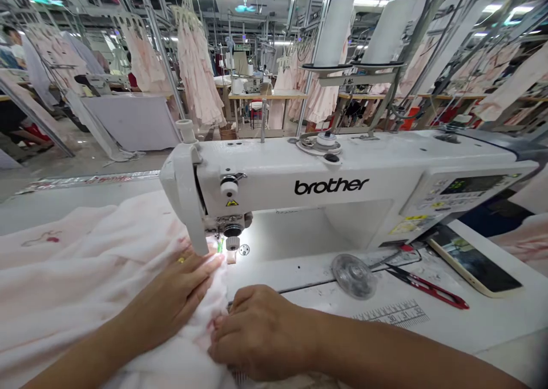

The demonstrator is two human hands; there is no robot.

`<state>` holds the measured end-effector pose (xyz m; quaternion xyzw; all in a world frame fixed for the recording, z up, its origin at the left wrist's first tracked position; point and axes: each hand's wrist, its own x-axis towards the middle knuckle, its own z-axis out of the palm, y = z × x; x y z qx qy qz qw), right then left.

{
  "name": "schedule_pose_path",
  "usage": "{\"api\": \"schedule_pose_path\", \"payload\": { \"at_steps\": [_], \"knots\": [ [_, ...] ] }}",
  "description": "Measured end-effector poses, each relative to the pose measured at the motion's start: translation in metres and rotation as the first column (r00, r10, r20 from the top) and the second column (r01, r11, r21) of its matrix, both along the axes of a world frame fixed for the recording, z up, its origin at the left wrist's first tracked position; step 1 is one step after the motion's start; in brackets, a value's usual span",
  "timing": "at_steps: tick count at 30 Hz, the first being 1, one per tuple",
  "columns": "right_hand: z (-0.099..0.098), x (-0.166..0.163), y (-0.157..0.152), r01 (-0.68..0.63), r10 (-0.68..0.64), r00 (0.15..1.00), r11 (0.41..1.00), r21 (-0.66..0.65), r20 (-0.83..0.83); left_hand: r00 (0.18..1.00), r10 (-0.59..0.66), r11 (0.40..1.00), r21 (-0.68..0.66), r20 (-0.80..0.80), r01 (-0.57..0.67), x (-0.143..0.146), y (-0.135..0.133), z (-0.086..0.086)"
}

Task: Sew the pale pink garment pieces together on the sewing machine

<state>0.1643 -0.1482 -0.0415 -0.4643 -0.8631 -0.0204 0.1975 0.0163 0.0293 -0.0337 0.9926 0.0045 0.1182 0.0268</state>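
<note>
Pale pink plush fabric (81, 275) with small embroidery spreads over the left of the machine bed and runs under the needle area. My left hand (188, 280), a ring on one finger, lies flat on it with fingers stretched toward the presser foot. Closer to the front, my right hand (261, 332) is closed, pinching the fabric's right edge. The white sewing machine (265, 177) stands just beyond both hands, its lamp lighting the needle area. The needle itself is too small to make out.
Right of the hands lie a clear round disc (354, 276), red-handled thread snips (432, 289), a phone (475, 260) and a printed ruler scale (391, 315). White thread cones (336, 32) stand above the machine. Pink garments (199, 69) hang behind, with other workstations and a person at far left.
</note>
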Motion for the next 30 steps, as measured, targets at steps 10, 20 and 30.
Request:
{"api": "schedule_pose_path", "payload": {
  "at_steps": [10, 20, 30],
  "knots": [
    [-0.007, 0.011, 0.014, 0.069, -0.068, 0.996, 0.998, 0.013, -0.062, 0.999, 0.041, 0.993, -0.111, -0.008, -0.041, 0.019, 0.021, 0.001],
    [0.007, 0.018, 0.013, 0.072, -0.096, 0.991, 0.970, 0.230, 0.096, 0.949, 0.316, 0.949, 0.024, -0.012, -0.315, 0.006, 0.003, 0.017],
    [0.009, 0.022, 0.011, 0.036, -0.073, 0.992, 0.946, 0.321, 0.103, 0.693, 0.632, 0.744, 0.019, -0.346, -0.668, -0.016, -0.005, 0.027]
  ]
}}
